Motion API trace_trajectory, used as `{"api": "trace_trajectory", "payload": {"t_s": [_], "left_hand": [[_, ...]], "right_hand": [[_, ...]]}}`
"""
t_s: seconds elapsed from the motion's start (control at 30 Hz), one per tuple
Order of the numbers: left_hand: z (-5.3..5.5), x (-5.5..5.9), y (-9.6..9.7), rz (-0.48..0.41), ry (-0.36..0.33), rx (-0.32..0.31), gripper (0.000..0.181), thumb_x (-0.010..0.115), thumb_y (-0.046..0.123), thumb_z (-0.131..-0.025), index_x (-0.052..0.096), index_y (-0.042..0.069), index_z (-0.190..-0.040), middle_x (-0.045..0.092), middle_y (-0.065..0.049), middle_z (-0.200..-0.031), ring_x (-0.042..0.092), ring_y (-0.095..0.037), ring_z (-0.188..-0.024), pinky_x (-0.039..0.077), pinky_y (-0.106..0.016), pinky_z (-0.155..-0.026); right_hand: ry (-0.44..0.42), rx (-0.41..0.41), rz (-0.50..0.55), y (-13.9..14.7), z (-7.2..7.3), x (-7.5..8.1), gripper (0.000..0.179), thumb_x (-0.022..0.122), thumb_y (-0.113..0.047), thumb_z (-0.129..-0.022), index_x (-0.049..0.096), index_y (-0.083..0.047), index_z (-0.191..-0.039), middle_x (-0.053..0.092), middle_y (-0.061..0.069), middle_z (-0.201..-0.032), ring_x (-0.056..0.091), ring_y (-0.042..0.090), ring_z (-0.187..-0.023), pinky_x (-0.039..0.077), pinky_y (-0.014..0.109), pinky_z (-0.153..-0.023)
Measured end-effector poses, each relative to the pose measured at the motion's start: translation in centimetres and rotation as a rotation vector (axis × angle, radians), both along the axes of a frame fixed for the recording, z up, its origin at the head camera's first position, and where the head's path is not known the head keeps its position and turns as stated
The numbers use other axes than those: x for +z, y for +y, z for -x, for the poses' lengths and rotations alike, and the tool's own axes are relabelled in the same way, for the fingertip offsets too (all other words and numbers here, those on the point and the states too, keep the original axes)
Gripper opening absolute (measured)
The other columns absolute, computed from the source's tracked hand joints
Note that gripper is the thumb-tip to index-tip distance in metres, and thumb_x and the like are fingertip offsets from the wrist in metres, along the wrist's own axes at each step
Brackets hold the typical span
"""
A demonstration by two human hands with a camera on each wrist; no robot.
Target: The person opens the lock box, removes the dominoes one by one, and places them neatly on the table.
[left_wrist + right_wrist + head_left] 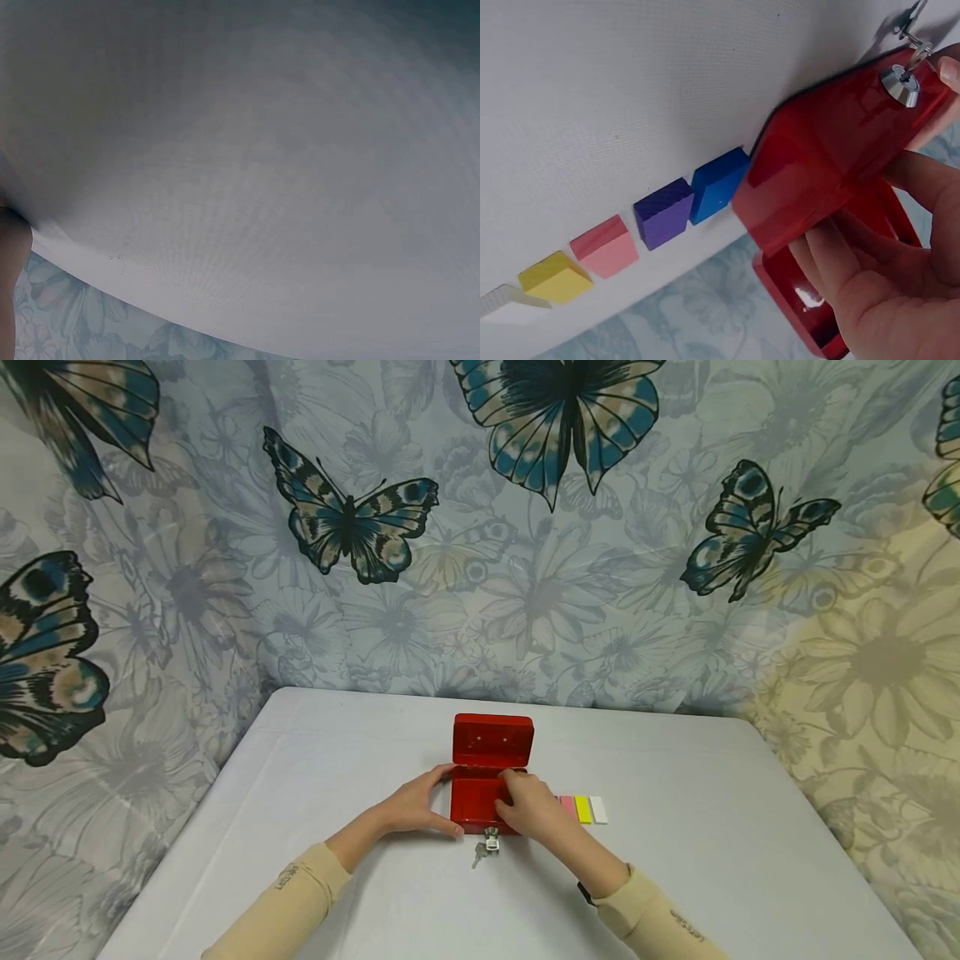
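Note:
A small red cash box (474, 802) stands on the table, its lid (492, 741) raised at the back. My left hand (412, 802) grips the box's left side, thumb at the front corner, fingers toward the back. From the right, my right hand (536, 808) reaches into the box; its fingertips are hidden by the box wall in the right wrist view, so whether they pinch anything does not show. On the front wall sits a round metal lock (900, 85), with a key (480, 853) hanging from it.
Right of the box, small blocks lie in a row: blue (718, 184), purple (664, 214), pink (604, 246), yellow (555, 276) and white (513, 304). A white cloth covers the table (337, 735). Butterfly-printed fabric (540, 577) hangs behind it.

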State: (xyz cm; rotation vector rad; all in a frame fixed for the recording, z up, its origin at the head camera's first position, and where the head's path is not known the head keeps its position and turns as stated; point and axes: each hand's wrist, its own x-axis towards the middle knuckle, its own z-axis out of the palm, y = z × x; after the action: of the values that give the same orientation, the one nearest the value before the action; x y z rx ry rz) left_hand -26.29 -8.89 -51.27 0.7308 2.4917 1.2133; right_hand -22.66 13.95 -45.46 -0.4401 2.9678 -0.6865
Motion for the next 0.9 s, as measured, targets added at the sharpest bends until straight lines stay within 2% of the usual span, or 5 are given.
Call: {"api": "trace_trajectory", "payload": {"t_s": [0.23, 0.67, 0.9], "left_hand": [[-0.01, -0.07, 0.04, 0.007, 0.005, -0.001, 0.102, 0.086, 0.049, -0.066, 0.034, 0.018, -0.149, 0.042, -0.002, -0.148, 0.039, -0.023, -0.135, 0.033, -0.05, -0.11], [-0.11, 0.24, -0.06, 0.022, -0.005, 0.006, 0.101, 0.085, 0.049, -0.066, 0.035, 0.019, -0.149, 0.042, -0.002, -0.149, 0.038, -0.024, -0.136, 0.032, -0.051, -0.111], [-0.03, 0.13, -0.1, 0.005, -0.006, 0.001, 0.102, 0.086, 0.048, -0.066, 0.034, 0.018, -0.149, 0.041, -0.003, -0.149, 0.038, -0.024, -0.137, 0.032, -0.051, -0.111]], "right_hand": [[-0.019, 0.002, -0.001, -0.22, -0.15, -0.19, 0.034, 0.073, -0.012, -0.086, 0.061, 0.003, -0.114, 0.067, 0.014, -0.097, 0.059, 0.021, -0.075, 0.058, 0.04, -0.076], [-0.051, 0.053, 0.074, -0.22, 0.05, -0.4, 0.036, 0.072, -0.012, -0.087, 0.063, 0.002, -0.119, 0.067, 0.017, -0.111, 0.064, 0.028, -0.096, 0.055, 0.046, -0.086], [0.015, 0.055, 0.042, 0.29, 0.6, -0.48, 0.038, 0.075, -0.006, -0.082, 0.063, 0.002, -0.116, 0.066, 0.018, -0.113, 0.062, 0.031, -0.1, 0.054, 0.046, -0.087]]}}
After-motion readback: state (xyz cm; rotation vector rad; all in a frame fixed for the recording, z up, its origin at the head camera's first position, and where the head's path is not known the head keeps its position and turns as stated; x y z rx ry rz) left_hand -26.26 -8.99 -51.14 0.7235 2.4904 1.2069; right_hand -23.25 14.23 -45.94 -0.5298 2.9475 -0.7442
